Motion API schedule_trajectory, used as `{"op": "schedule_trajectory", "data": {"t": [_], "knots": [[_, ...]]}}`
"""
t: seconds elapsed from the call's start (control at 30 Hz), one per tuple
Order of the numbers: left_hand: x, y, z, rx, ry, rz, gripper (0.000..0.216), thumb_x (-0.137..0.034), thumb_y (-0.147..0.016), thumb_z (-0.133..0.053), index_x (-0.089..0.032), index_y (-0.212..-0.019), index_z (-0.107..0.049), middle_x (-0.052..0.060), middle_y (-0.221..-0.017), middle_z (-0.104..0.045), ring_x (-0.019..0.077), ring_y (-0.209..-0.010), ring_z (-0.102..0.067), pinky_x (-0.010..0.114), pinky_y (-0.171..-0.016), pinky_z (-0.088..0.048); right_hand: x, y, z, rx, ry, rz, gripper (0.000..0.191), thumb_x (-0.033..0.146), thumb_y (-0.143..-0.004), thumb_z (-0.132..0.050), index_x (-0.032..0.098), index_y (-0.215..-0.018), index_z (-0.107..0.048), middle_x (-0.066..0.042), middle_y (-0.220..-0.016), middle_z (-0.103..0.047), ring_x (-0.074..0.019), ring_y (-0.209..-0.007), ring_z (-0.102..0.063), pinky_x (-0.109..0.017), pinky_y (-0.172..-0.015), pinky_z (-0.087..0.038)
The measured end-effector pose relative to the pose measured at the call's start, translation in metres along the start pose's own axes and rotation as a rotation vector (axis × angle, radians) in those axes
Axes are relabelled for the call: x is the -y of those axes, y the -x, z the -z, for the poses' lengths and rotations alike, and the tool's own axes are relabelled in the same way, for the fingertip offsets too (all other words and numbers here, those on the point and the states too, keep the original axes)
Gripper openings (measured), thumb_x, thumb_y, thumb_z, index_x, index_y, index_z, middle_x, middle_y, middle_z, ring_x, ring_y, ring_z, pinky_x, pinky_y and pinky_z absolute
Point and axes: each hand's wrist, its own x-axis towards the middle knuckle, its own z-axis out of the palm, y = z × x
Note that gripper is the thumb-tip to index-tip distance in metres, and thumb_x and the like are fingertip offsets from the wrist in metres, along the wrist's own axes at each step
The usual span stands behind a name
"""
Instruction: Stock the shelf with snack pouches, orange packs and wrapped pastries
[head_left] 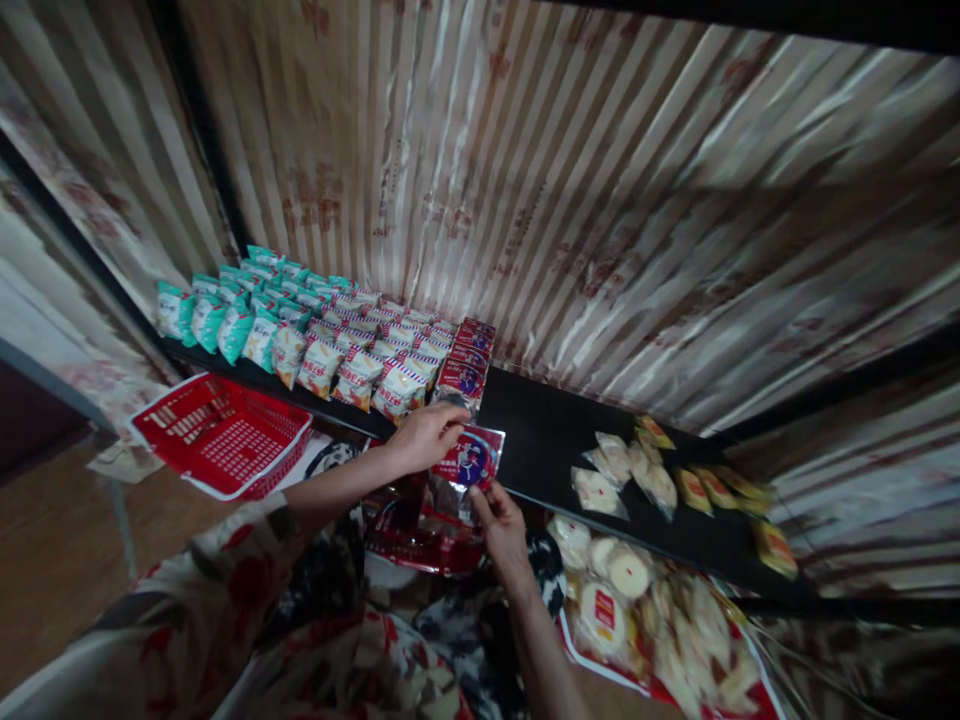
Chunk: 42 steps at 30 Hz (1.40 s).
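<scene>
Between my two hands is a flat red packet (480,452) with a round blue emblem, its lower part clear plastic. My left hand (426,438) pinches its upper left edge, fingers closed. My right hand (501,528) grips its lower right edge between thumb and fingers. Just behind the packet, a row of matching red packets (466,360) stands on the black shelf (534,432). Below my hands a red basket (420,562) holds more dark red packets, partly hidden by my hands and the held packet.
Left on the shelf stand rows of teal bags (234,328) and white-and-orange bags (356,375). Clear-wrapped pale snacks (598,490) and yellow packets (694,490) lie at right. An empty-looking red basket (259,462) is at lower left; another basket (600,655) holds wrapped foods. Striped sheeting (480,180) hangs behind.
</scene>
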Motion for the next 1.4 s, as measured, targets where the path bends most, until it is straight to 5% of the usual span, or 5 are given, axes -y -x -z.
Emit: {"op": "schedule_trajectory", "data": {"t": [0.23, 0.77, 1.03, 1.23, 1.4], "knots": [[-0.008, -0.023, -0.009, -0.169, -0.026, -0.045, 0.032, -0.011, -0.081, -0.044, -0.017, -0.109, -0.058, 0.007, -0.116, -0.055, 0.0166, -0.111, -0.052, 0.033, -0.100, -0.041, 0.023, -0.025, 0.018, -0.186, -0.204, -0.027, 0.040, 0.046, -0.065, -0.069, 0.018, -0.093, -0.063, 0.001, -0.073, -0.065, -0.0122, -0.060, -0.056, -0.023, -0.057, -0.045], [0.021, -0.021, -0.057, 0.157, 0.143, 0.282, 0.057, -0.027, -0.081, -0.050, -0.024, -0.136, -0.034, 0.004, -0.114, -0.062, 0.0180, -0.099, -0.061, 0.032, -0.088, -0.048, 0.042, -0.073, 0.015, -0.197, -0.474, -0.114, 0.039, 0.039, -0.057, -0.078, 0.021, -0.088, -0.064, 0.002, -0.069, -0.069, -0.0126, -0.054, -0.059, -0.023, -0.052, -0.046], [0.028, -0.035, -0.073, 0.050, 0.240, 0.390, 0.062, -0.017, -0.076, -0.053, -0.023, -0.135, -0.036, 0.005, -0.113, -0.061, 0.0173, -0.099, -0.059, 0.032, -0.089, -0.047, 0.048, -0.101, 0.017, -0.179, -0.439, -0.134, 0.040, 0.044, -0.058, -0.076, 0.021, -0.088, -0.061, 0.002, -0.068, -0.068, -0.0159, -0.057, -0.062, -0.025, -0.051, -0.048], [0.034, -0.063, -0.072, -0.030, 0.233, 0.391, 0.058, -0.015, -0.076, -0.050, -0.023, -0.133, -0.040, 0.004, -0.116, -0.059, 0.0166, -0.101, -0.059, 0.033, -0.092, -0.046, 0.050, -0.121, 0.016, -0.143, -0.376, -0.060, 0.064, 0.042, -0.065, -0.072, 0.024, -0.122, -0.047, -0.005, -0.102, -0.069, -0.0205, -0.085, -0.066, -0.031, -0.067, -0.053], [0.035, -0.096, -0.061, -0.116, 0.096, 0.370, 0.048, -0.016, -0.080, -0.046, -0.021, -0.127, -0.046, 0.006, -0.120, -0.057, 0.0170, -0.109, -0.055, 0.031, -0.096, -0.044, 0.049, -0.163, 0.012, -0.211, -0.224, 0.044, 0.072, 0.039, -0.066, -0.069, 0.023, -0.131, -0.040, -0.007, -0.110, -0.066, -0.0224, -0.095, -0.064, -0.034, -0.077, -0.053]]}}
